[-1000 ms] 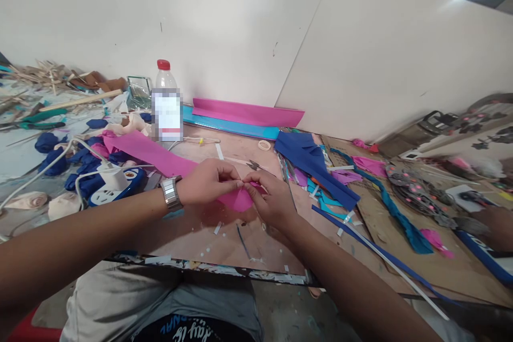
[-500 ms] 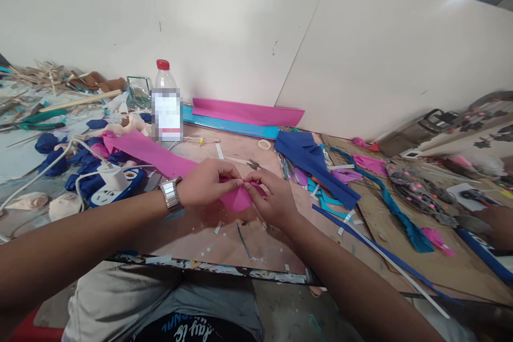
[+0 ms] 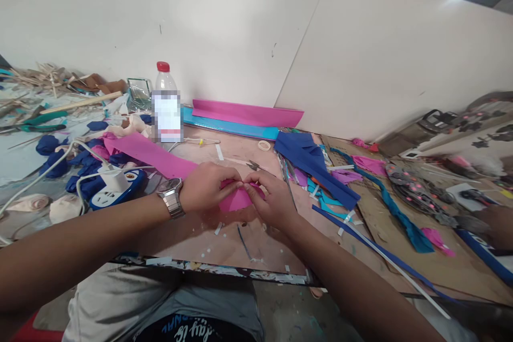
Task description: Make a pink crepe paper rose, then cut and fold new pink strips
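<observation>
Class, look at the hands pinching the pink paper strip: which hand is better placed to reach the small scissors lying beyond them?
Probably the right hand: the scissors lie just beyond its fingers.

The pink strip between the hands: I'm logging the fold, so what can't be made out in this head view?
- Fold line of the pink strip: covered by the left hand and right hand.
- Bottle label: blurred out.
- Dark items at the right edge: smeared, partly cut off.

bottle (image 3: 165, 102) behind hands, power strip (image 3: 114, 191) left — fabric pile (image 3: 310, 163) right
</observation>
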Action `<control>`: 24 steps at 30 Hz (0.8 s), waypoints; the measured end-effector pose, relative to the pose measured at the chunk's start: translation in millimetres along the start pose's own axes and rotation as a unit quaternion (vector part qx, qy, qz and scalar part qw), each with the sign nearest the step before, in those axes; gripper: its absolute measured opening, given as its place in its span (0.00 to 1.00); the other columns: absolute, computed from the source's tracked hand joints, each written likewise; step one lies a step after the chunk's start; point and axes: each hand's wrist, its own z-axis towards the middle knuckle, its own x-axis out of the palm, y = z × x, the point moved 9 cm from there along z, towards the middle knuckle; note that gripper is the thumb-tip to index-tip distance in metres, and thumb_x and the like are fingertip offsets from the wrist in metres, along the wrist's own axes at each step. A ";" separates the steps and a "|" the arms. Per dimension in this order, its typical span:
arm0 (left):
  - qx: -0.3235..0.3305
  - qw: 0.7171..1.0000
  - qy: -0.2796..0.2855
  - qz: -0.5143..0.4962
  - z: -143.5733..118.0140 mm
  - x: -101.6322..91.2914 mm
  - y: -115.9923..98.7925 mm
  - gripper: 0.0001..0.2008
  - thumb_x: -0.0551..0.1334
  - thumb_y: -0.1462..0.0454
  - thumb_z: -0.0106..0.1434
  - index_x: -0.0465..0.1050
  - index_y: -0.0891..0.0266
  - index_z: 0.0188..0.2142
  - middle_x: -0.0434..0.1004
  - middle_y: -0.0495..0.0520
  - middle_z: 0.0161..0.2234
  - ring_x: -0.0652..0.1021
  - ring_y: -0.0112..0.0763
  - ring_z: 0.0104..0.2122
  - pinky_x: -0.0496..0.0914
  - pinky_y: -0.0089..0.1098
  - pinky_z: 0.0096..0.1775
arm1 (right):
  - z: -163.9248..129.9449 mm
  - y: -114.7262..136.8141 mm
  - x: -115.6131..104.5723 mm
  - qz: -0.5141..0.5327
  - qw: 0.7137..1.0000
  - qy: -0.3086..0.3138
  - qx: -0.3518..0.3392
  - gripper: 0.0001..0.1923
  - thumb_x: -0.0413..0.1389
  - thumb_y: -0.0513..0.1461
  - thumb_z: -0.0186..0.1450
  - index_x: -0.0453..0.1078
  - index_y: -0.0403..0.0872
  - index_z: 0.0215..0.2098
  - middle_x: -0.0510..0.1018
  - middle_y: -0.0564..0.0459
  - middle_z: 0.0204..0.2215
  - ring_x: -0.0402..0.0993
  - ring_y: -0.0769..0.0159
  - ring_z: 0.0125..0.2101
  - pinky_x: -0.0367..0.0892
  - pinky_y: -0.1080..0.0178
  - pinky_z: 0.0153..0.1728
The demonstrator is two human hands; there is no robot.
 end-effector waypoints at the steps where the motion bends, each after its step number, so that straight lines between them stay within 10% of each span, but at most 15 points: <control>1: 0.001 1.000 0.000 0.005 -0.3 0.7 0.5 0.14 0.58 0.55 0.70 0.81 0.57 0.39 0.84 0.50 0.32 0.79 0.33 0.31 0.62 0.30 0.32 | -0.3 -0.7 -0.3 -0.001 1.000 -0.004 0.000 0.04 0.56 0.39 0.70 0.72 0.48 0.39 0.80 0.50 0.35 0.76 0.61 0.36 0.69 0.60 0.39; 24: 0.017 0.999 0.004 0.028 0.1 2.6 -2.8 0.15 0.55 0.56 0.72 0.79 0.58 0.40 0.83 0.52 0.34 0.79 0.34 0.33 0.64 0.31 0.34 | 0.8 -2.6 5.4 0.011 0.999 0.025 0.017 0.04 0.53 0.38 0.71 0.69 0.48 0.39 0.77 0.50 0.35 0.73 0.61 0.36 0.66 0.60 0.38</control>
